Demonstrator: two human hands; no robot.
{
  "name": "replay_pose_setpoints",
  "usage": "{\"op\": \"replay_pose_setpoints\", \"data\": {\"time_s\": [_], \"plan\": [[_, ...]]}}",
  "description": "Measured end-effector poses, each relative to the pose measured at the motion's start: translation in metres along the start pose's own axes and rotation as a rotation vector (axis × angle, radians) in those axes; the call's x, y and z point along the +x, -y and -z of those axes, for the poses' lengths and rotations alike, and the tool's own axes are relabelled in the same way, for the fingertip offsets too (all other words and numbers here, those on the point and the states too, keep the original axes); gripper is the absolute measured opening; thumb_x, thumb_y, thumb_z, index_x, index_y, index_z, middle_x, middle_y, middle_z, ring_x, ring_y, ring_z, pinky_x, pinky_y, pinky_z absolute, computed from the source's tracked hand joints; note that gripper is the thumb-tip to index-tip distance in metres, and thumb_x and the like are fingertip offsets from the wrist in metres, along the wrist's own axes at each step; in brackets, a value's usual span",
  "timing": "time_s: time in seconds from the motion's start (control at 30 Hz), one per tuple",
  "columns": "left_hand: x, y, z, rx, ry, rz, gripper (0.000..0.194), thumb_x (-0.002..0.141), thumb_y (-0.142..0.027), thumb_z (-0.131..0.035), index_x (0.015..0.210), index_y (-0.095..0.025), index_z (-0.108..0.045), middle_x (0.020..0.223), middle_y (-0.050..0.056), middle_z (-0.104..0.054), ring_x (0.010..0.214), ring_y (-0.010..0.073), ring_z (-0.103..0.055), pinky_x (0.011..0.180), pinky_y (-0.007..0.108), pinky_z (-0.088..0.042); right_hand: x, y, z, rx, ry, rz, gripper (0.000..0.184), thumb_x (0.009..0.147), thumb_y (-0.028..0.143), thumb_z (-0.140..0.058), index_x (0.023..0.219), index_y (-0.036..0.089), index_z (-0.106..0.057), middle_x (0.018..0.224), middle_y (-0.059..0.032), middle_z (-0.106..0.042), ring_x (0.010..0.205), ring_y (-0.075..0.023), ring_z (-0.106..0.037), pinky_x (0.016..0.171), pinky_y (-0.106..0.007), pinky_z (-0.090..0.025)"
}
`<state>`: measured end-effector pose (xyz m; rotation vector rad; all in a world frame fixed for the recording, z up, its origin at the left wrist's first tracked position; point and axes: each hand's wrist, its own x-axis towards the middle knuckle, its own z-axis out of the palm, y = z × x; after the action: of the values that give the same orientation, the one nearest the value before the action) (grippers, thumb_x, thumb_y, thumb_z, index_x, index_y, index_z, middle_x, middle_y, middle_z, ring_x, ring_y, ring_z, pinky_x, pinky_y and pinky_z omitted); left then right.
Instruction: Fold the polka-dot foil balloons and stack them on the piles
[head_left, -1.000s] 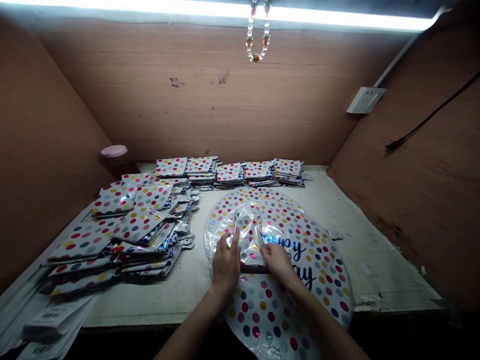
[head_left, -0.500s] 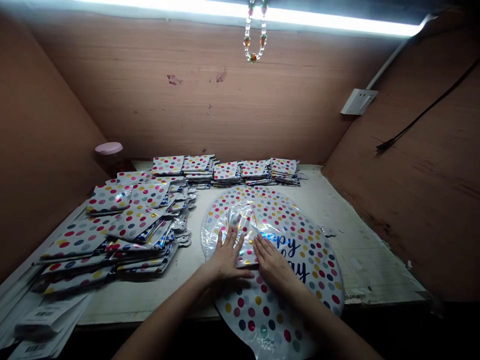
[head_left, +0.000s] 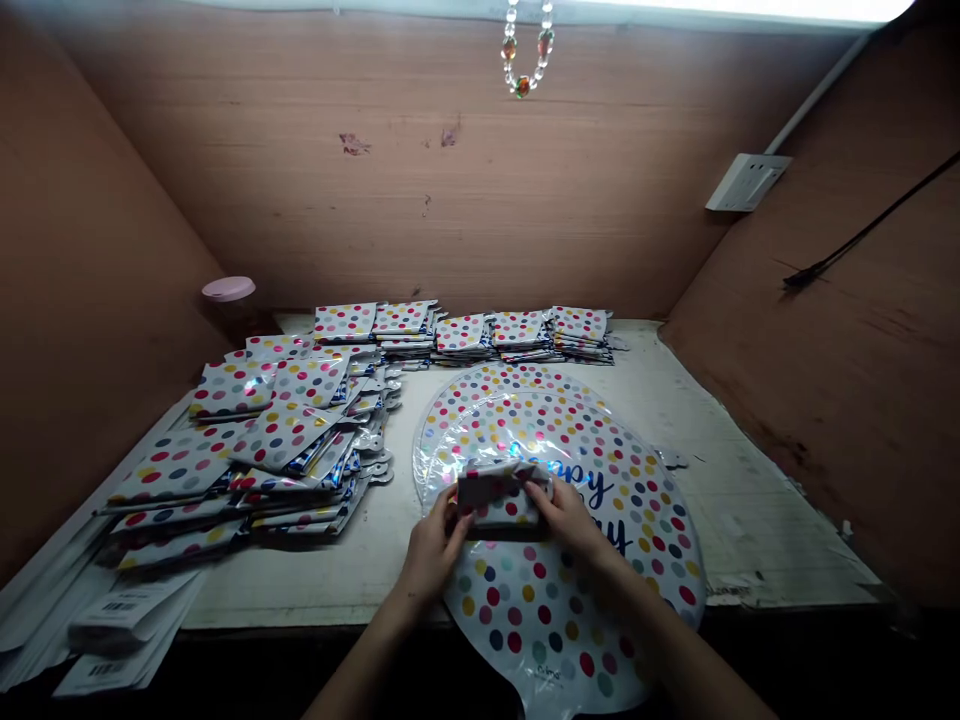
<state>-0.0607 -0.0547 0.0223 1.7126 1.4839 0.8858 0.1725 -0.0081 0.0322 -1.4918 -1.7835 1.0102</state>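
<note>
My left hand (head_left: pixel 435 545) and my right hand (head_left: pixel 568 515) each pinch one end of a folded polka-dot foil balloon (head_left: pixel 499 497), held just above the table. Under it lies a pile of flat round foil balloons (head_left: pixel 555 590) with coloured dots and blue lettering; its near edge hangs over the table's front. Both hands have their fingers closed on the folded piece.
Stacks of folded dotted balloons (head_left: pixel 270 440) cover the left of the white table (head_left: pixel 720 520), and a row of them (head_left: pixel 465 330) lines the back. A pink-lidded jar (head_left: pixel 229 295) stands back left. White labelled packets (head_left: pixel 112 630) lie front left. Wooden walls enclose three sides.
My hands were pressing flat on the folded balloon; now they have folded it shorter and lifted it, gripping its two ends.
</note>
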Motion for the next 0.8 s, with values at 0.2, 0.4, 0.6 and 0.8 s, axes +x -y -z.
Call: {"op": "replay_pose_setpoints", "data": {"time_s": [0.2, 0.4, 0.6, 0.8], "plan": [[0.019, -0.018, -0.026, 0.485, -0.252, -0.278, 0.050, 0.094, -0.025, -0.041, 0.143, -0.021, -0.032, 0.137, 0.013, -0.048, 0.123, 0.0261, -0.050, 0.103, 0.045, -0.040, 0.027, 0.006, -0.011, -0.196, -0.055, -0.180, 0.032, 0.087, 0.040, -0.045, 0.087, 0.016, -0.066, 0.075, -0.0063, -0.069, 0.072, -0.0222, -0.064, 0.065, -0.028, -0.047], [0.032, -0.008, -0.048, 0.754, 0.108, -0.332, 0.067, 0.089, -0.053, -0.045, 0.147, -0.025, -0.026, 0.156, 0.009, -0.015, 0.143, 0.0363, -0.008, 0.112, 0.057, -0.016, 0.012, 0.023, -0.014, -0.505, -0.314, -0.077, 0.042, 0.094, 0.029, -0.036, 0.131, 0.012, -0.046, 0.121, -0.0184, -0.059, 0.108, -0.0287, -0.057, 0.089, -0.040, -0.044], [0.036, -0.008, -0.031, 0.707, 0.306, -0.281, 0.091, 0.080, -0.057, -0.051, 0.150, -0.015, -0.012, 0.156, 0.014, 0.002, 0.141, 0.0412, 0.007, 0.112, 0.062, -0.006, 0.008, -0.009, -0.037, -0.838, -0.032, 0.381, 0.061, 0.094, 0.049, -0.034, 0.146, 0.017, -0.031, 0.152, -0.0103, -0.030, 0.141, -0.0283, -0.020, 0.111, -0.051, -0.024], [0.045, -0.026, -0.041, 0.849, 0.386, -0.249, 0.094, 0.071, -0.035, -0.066, 0.145, 0.003, -0.022, 0.151, 0.028, -0.015, 0.140, 0.0444, -0.010, 0.113, 0.056, -0.016, 0.018, -0.045, -0.046, -0.808, -0.033, 0.379, 0.061, 0.096, 0.048, -0.026, 0.148, 0.015, -0.026, 0.155, -0.0104, -0.019, 0.143, -0.0277, -0.013, 0.113, -0.054, -0.019]]}}
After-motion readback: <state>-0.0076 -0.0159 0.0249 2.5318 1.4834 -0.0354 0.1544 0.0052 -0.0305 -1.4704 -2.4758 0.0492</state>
